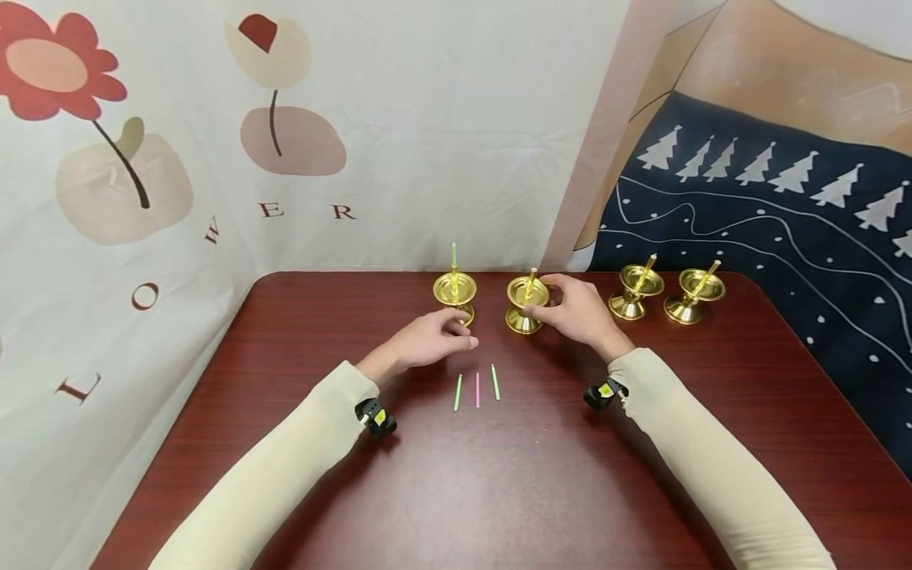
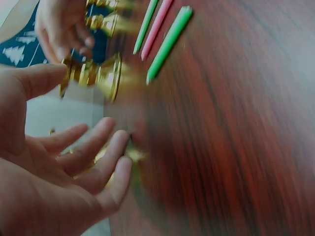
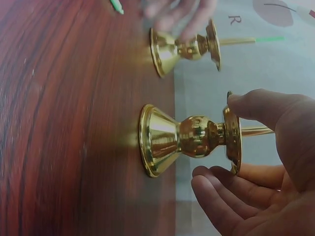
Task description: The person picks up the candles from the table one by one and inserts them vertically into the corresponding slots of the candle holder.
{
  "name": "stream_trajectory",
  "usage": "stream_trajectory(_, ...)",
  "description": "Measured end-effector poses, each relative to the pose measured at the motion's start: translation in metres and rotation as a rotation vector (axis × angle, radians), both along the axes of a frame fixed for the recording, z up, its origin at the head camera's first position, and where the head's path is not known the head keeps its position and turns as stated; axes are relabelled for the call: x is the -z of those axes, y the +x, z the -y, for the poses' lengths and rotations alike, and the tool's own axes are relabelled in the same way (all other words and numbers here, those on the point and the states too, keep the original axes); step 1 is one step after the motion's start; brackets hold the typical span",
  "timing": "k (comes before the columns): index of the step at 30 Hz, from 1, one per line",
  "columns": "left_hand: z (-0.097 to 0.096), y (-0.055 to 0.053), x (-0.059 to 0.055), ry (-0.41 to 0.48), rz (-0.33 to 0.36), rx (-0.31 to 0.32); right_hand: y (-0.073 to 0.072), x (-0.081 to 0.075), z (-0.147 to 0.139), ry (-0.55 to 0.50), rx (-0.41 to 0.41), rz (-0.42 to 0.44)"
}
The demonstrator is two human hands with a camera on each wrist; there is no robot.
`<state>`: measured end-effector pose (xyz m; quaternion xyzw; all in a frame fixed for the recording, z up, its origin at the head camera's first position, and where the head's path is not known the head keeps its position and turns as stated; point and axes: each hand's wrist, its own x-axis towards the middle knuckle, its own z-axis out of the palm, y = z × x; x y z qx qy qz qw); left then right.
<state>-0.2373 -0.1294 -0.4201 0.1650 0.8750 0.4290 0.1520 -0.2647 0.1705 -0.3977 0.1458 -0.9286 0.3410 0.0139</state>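
Note:
My right hand [image 1: 579, 310] grips the dish rim of a shiny gold candle holder [image 3: 199, 135], thumb on one side and fingers on the other. The holder stands upright on the table, its thin gold tube holding no candle. To its left is a matching candle holder [image 1: 444, 290] with a green candle [image 1: 454, 255] standing in its tube. My left hand [image 1: 431, 339] hovers in front of that one, fingers loosely bent and holding nothing. A green candle [image 1: 458, 393], a pink candle [image 1: 478, 390] and a light green candle [image 1: 495, 382] lie on the table nearer to me.
Two more gold candle holders [image 1: 627, 307] stand at the back right of the dark red wooden table [image 1: 499, 491], their tubes leaning to the right. Printed cloth [image 1: 442, 119] hangs directly behind the table's back edge and along the left.

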Motion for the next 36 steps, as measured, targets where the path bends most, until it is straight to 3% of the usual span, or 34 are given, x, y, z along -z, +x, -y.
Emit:
stream_trajectory(3,-0.018,0.005,-0.006,0.039,0.01,0.057,0.001,0.001,0.005,-0.005,-0.019,0.004)
stream_trajectory(6,-0.034,-0.001,-0.004,0.021,-0.004,0.076,0.002,0.004,0.01,-0.038,-0.028,0.008)
stream_trajectory(10,-0.049,-0.022,0.019,-0.023,-0.068,0.057,0.009,0.008,0.014,-0.07,0.041,0.03)
stream_trajectory(13,-0.058,-0.041,0.042,0.006,-0.107,0.049,0.019,0.009,0.014,-0.067,0.109,0.067)
stream_trajectory(15,-0.061,-0.05,0.05,0.04,-0.113,0.055,0.026,0.008,0.013,-0.066,0.097,0.106)
stream_trajectory(19,-0.064,-0.046,0.036,0.062,-0.06,0.047,0.035,0.014,0.015,-0.067,-0.061,0.177)
stream_trajectory(22,-0.064,-0.042,0.025,0.071,0.026,0.024,0.021,0.056,0.014,-0.04,-0.187,0.167)
stream_trajectory(24,-0.063,-0.045,0.027,0.081,0.061,0.009,0.014,0.079,0.019,0.002,-0.234,0.147)
stream_trajectory(26,-0.063,-0.047,0.028,0.089,0.091,-0.003,0.014,0.09,0.027,0.049,-0.259,0.099)
stream_trajectory(31,-0.063,-0.046,0.021,0.101,0.122,0.003,0.031,0.077,0.05,0.104,-0.252,0.052)
stream_trajectory(32,-0.062,-0.045,0.018,0.106,0.124,0.006,0.028,0.084,0.051,0.104,-0.243,0.059)
stream_trajectory(36,-0.061,-0.037,0.007,0.126,0.123,0.017,0.031,0.08,0.054,0.107,-0.225,0.078)
